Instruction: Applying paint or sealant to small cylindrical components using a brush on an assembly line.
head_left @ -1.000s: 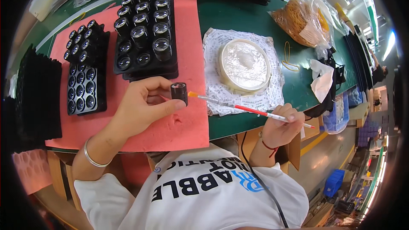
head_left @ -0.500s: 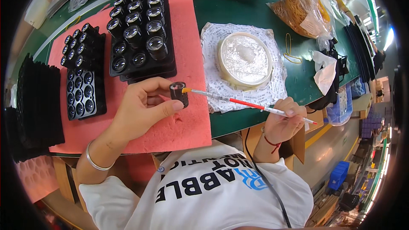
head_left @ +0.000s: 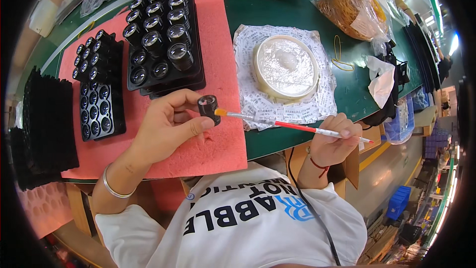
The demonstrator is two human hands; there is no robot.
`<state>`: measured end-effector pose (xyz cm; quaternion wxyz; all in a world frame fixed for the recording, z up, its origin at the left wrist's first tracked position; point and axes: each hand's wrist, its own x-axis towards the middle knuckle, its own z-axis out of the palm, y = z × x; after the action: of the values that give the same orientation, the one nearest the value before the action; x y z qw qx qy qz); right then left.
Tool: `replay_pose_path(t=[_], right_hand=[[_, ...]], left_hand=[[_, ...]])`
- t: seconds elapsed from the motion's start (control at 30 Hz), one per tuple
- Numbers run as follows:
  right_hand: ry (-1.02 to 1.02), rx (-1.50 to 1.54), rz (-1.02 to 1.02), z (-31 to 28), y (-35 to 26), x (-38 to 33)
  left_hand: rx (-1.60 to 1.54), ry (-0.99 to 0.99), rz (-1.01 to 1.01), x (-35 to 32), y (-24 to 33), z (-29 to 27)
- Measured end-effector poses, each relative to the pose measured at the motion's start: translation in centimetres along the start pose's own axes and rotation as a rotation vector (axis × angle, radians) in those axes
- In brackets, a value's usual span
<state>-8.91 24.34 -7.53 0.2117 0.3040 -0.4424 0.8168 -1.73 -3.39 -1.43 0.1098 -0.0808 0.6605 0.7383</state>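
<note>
Between thumb and fingers, my left hand (head_left: 171,126) grips a small black cylinder (head_left: 208,107) with an open, ringed top, held above the pink foam mat (head_left: 218,59). My right hand (head_left: 336,141) pinches a thin paintbrush (head_left: 292,125) with a red and white handle. The orange bristles of the brush are beside the cylinder's right wall; whether they touch it I cannot tell. To the right of the mat, a round white dish (head_left: 286,67) with a shiny clear surface sits on printed paper (head_left: 245,59).
A black tray (head_left: 196,72) carries several lens-topped black cylinders; a smaller tray (head_left: 104,131) stands left of it. Stacked black trays (head_left: 47,124) line the left edge. A bag of rubber bands (head_left: 349,10), a loose rubber band (head_left: 338,49) and a crumpled tissue (head_left: 381,82) lie right.
The brush has moved slightly right and down, its bristles leaving the cylinder's mouth. My right hand has shifted a little to the right; my left hand stays nearly still.
</note>
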Motion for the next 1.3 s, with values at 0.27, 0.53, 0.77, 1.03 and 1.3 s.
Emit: replay_pose_path(t=[0.27,0.53,0.77,1.03,1.3], right_hand=[[-0.061,-0.086,0.01,0.5,-0.1,0.1],[0.013,-0.074,0.0,0.1,-0.1,0.1],[0.094,-0.024,-0.063,0.0,0.4,-0.4],[0.205,0.041,-0.07,-0.4,0.3,-0.8],[0.175,0.034,-0.102,-0.4,0.4,-0.6]], left_hand=[[0.038,-0.02,0.05,-0.1,0.1,0.1],[0.023,-0.097,0.143,-0.2,-0.2,0.1],[0.052,-0.063,0.16,-0.9,0.1,0.1],[0.826,0.606,0.944,-4.4,4.8,-4.2],[0.766,1.021,0.312,-6.4,3.1,-10.8]])
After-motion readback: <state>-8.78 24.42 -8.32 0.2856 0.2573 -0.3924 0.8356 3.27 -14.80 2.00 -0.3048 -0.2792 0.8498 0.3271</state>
